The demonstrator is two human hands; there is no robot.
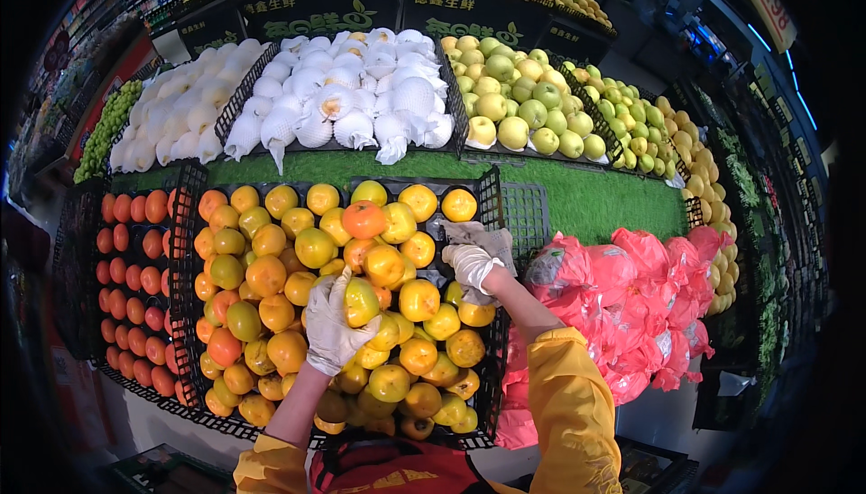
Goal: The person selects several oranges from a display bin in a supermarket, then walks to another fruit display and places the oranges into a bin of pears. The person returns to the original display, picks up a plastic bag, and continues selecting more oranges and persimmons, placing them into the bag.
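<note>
My left hand (335, 325), in a white glove, is closed around a yellow-green persimmon (360, 302) above the heap of persimmons. In a white glove too, my right hand (469, 265) grips a grey cloth (497, 242) at the right side of the same crate. Part of the cloth hangs below the hand, over the fruit and the crate's edge. Yellow, green and orange persimmons (266, 275) fill the black plastic crate (504, 352), piled unevenly. A more orange persimmon (364, 219) lies on top of the heap, beyond my left hand.
Tomatoes (135, 308) stand in rows at the left. Pink plastic bags (629, 291) are heaped to the right. Behind, across green artificial turf (595, 199), are foam-wrapped fruit (338, 98) and yellow-green apples (533, 114) in crates. An empty-looking green crate (524, 206) lies beside the persimmons.
</note>
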